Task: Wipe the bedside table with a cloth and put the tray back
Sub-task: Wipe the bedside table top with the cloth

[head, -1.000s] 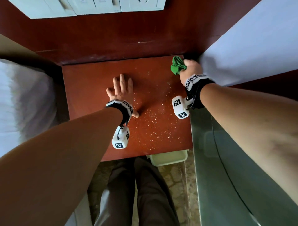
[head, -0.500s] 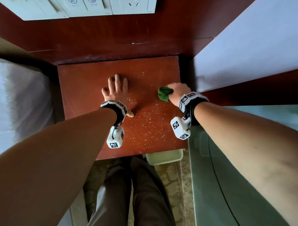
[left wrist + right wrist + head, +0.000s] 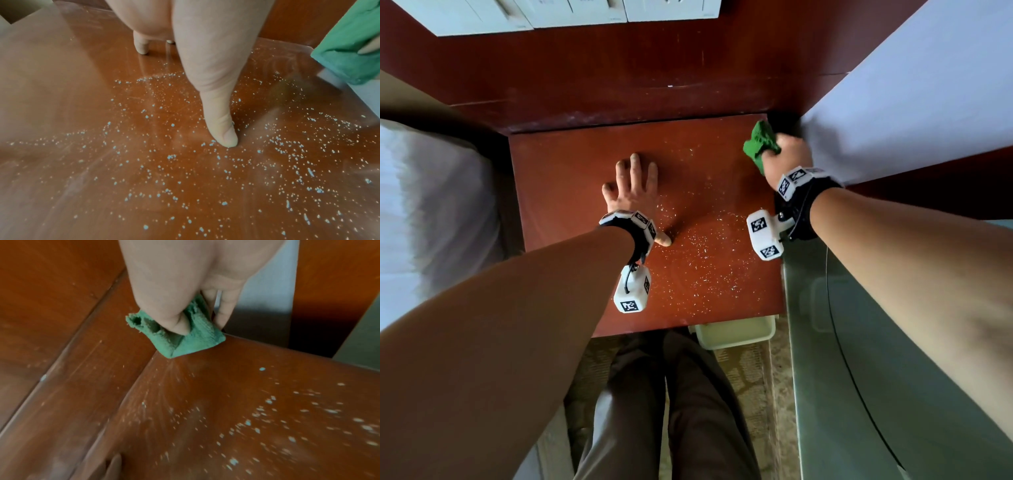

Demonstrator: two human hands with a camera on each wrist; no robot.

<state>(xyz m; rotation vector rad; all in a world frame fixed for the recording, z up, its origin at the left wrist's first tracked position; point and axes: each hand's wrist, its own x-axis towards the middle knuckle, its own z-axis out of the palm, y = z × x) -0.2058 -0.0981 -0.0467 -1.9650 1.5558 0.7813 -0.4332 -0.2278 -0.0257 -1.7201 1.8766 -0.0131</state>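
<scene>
The reddish wooden bedside table (image 3: 565, 192) is strewn with small white crumbs (image 3: 705, 267) over its middle and right. My right hand (image 3: 786, 156) grips a bunched green cloth (image 3: 760, 144) at the table's far right corner; in the right wrist view the cloth (image 3: 180, 335) is pressed on the corner under thumb and fingers. Spread flat, my left hand (image 3: 631, 185) rests on the table's middle, its thumb (image 3: 222, 129) touching the wood among crumbs. A pale tray (image 3: 734, 330) shows partly below the table's front edge.
A wooden headboard panel (image 3: 619, 78) with white switch plates (image 3: 571, 12) rises behind the table. White bedding (image 3: 431, 212) lies to the left, a white sheet (image 3: 914, 96) to the right. A grey-green glass surface (image 3: 876, 377) borders the right front. My legs (image 3: 664, 411) stand below.
My right hand has swept the cloth from the table's right middle back to the far right corner. The left hand has stayed flat in place.
</scene>
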